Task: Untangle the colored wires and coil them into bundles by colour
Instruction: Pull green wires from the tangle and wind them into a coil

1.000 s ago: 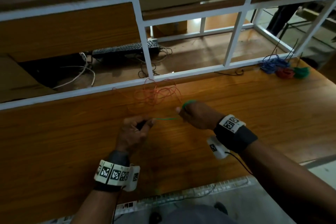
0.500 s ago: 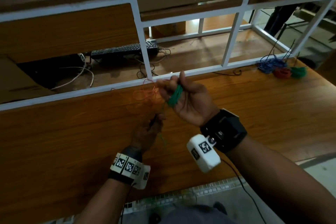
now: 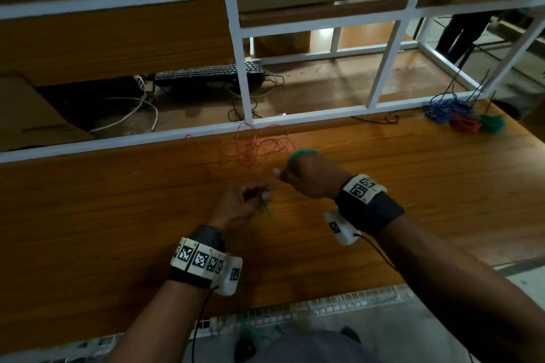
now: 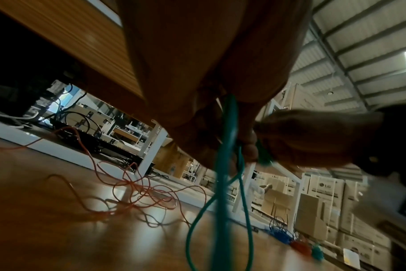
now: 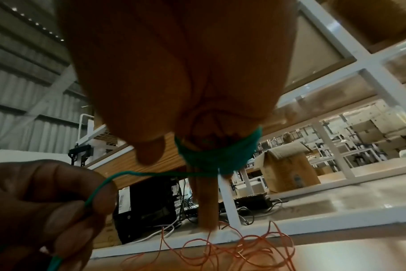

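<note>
A green wire coil (image 3: 303, 153) is wound round the fingers of my right hand (image 3: 290, 174), which is knuckles-up over the wooden table (image 3: 118, 215). In the right wrist view the coil (image 5: 218, 155) wraps the fingers, and one strand (image 5: 100, 185) runs left to my left hand (image 5: 46, 201). My left hand (image 3: 256, 196) pinches that green strand (image 3: 269, 214) just left of and nearer than the right hand. The strand's slack (image 4: 227, 146) hangs in loops below it. A loose orange wire tangle (image 3: 256, 150) lies on the table just beyond both hands.
Blue (image 3: 448, 109), red (image 3: 466, 124) and green (image 3: 492, 124) bundles lie at the table's far right corner. A white frame rail (image 3: 177, 134) runs along the far edge, with a black keyboard (image 3: 209, 74) and cables behind it. The table's near edge is close to my body.
My right hand, raised palm-up with the coil half a second ago, has turned knuckles-up and dropped beside the left hand. The left hand still pinches the strand.
</note>
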`<action>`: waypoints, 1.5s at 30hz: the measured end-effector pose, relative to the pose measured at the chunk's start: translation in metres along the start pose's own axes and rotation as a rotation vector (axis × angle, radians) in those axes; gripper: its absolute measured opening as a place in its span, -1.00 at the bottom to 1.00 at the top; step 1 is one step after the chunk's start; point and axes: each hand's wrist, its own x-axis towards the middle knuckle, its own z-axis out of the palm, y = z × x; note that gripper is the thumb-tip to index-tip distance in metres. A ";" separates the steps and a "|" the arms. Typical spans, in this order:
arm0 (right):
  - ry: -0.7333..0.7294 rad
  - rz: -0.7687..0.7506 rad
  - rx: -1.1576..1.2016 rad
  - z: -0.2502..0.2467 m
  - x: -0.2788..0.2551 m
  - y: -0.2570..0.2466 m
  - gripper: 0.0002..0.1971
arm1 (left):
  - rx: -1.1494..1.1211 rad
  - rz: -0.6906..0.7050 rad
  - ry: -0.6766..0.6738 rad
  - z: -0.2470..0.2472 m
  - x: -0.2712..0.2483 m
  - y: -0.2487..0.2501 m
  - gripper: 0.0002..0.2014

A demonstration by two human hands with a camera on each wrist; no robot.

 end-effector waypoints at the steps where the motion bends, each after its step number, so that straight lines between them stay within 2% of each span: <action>1: -0.093 0.008 -0.018 -0.002 -0.003 0.003 -0.37 | -0.005 0.012 0.023 -0.002 0.001 0.001 -0.84; 3: -0.235 0.018 0.012 -0.007 -0.011 0.008 -0.34 | -0.042 0.018 0.040 -0.005 0.004 0.002 -0.83; 5: -0.338 0.045 0.174 -0.010 -0.019 0.013 -0.43 | -0.115 0.025 0.048 -0.005 0.005 0.004 -0.86; 7: -0.477 0.067 0.449 -0.011 -0.028 0.013 -0.50 | -0.226 0.027 0.043 -0.004 0.006 0.010 -0.86; 10: -0.657 0.023 1.041 -0.006 -0.041 0.010 -0.60 | -0.435 0.039 0.028 -0.003 0.006 0.017 -0.75; 12: -0.655 -0.031 1.376 0.002 -0.045 0.009 -0.63 | -0.457 0.039 0.039 0.000 0.005 0.019 -0.70; 15: -0.539 -0.076 1.701 0.002 -0.044 0.003 -0.66 | -0.358 0.065 0.043 0.004 0.002 0.022 -0.70; 17: -0.432 0.010 1.860 -0.003 -0.041 -0.002 -0.66 | -0.400 0.041 -0.018 0.004 0.000 0.029 -0.43; 19: -0.292 0.106 1.903 -0.009 -0.040 -0.009 -0.63 | -0.406 -0.003 -0.087 0.001 -0.006 0.041 -0.21; 20: -0.226 0.149 1.903 -0.009 -0.039 -0.009 -0.63 | -0.378 0.002 -0.099 -0.001 -0.007 0.045 -0.22; 23: -0.129 0.230 1.969 -0.007 -0.034 -0.006 -0.68 | -0.209 0.132 -0.087 -0.005 -0.016 0.052 -0.56; 26: -0.051 0.256 2.064 0.002 -0.025 0.004 -0.71 | -0.129 0.237 -0.125 0.001 -0.024 0.052 -0.60; 27: -0.043 0.245 2.089 0.003 -0.024 0.004 -0.70 | -0.074 0.263 -0.088 0.007 -0.024 0.052 -0.62; 29: -0.020 0.234 2.100 0.005 -0.021 0.001 -0.69 | 0.051 0.338 0.131 0.019 -0.017 0.052 -0.77; 30: 0.019 0.260 2.091 0.004 -0.019 0.001 -0.69 | 0.062 0.367 0.241 0.023 -0.014 0.053 -0.85; 31: 0.082 0.315 2.082 0.004 -0.015 0.002 -0.70 | 0.021 0.374 0.291 0.027 -0.012 0.057 -0.84; 33: 0.250 0.449 2.000 0.001 -0.008 0.013 -0.73 | -0.070 0.300 0.274 0.027 -0.013 0.062 -0.77; 36: 0.497 0.580 1.895 -0.009 -0.005 0.050 -0.75 | -0.190 0.021 0.222 0.001 -0.016 0.048 -0.73; 38: 0.580 0.658 1.826 -0.014 -0.010 0.077 -0.73 | -0.314 -0.110 0.245 -0.027 -0.011 0.028 -0.73; 41: 0.546 0.703 1.691 -0.007 -0.015 0.094 -0.72 | -0.296 -0.261 0.366 -0.057 -0.002 -0.004 -0.77; 45: 0.474 0.676 1.659 0.011 -0.011 0.092 -0.79 | -0.300 -0.329 0.477 -0.072 0.015 -0.020 -0.81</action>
